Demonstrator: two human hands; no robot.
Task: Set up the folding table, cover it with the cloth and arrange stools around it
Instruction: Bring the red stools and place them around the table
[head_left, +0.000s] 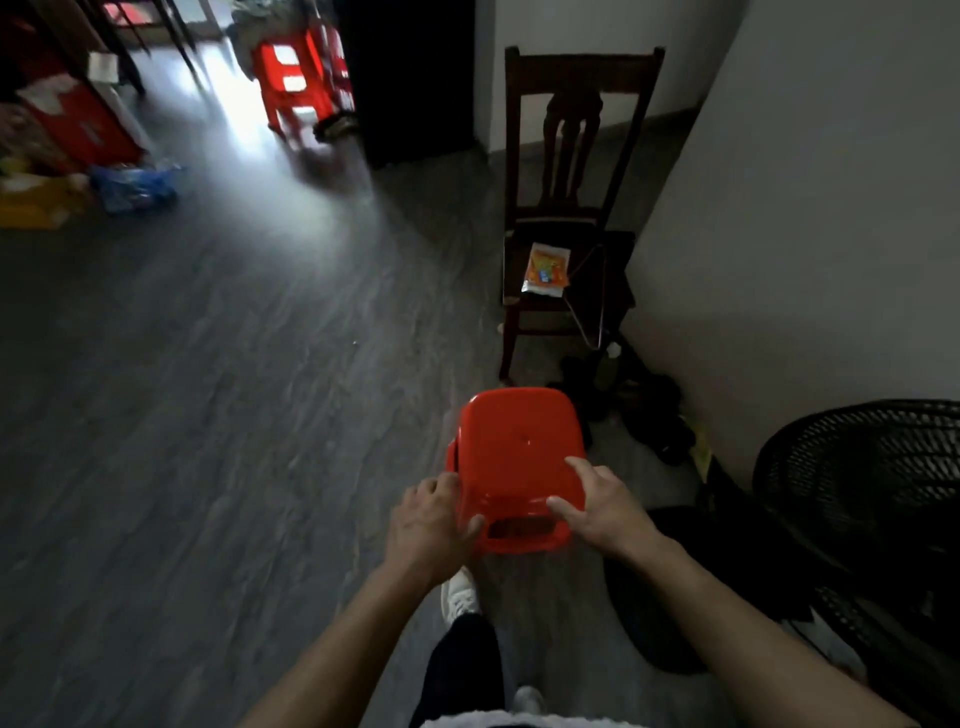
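Both hands grip one red square-topped plastic stool (517, 457) at centre: left hand (428, 525) on its near-left corner, right hand (602, 506) near-right. Another red stool stack (293, 78), blurred, count unclear, stands at eleven o'clock; one dark wooden chair (571, 171) at one o'clock.

Two hands are in sight, the left hand (434, 525) and the right hand (602, 506), both on one red stool (511, 457). Further off by the bright patch stands one more lot of red stools (296, 78), apparently stacked; how many are in it I cannot tell. One dark wooden chair (571, 156) stands by the wall, with one packet (546, 270) on its seat. One black fan (872, 499) sits at the right. One blue bag (136, 187) lies on the floor.
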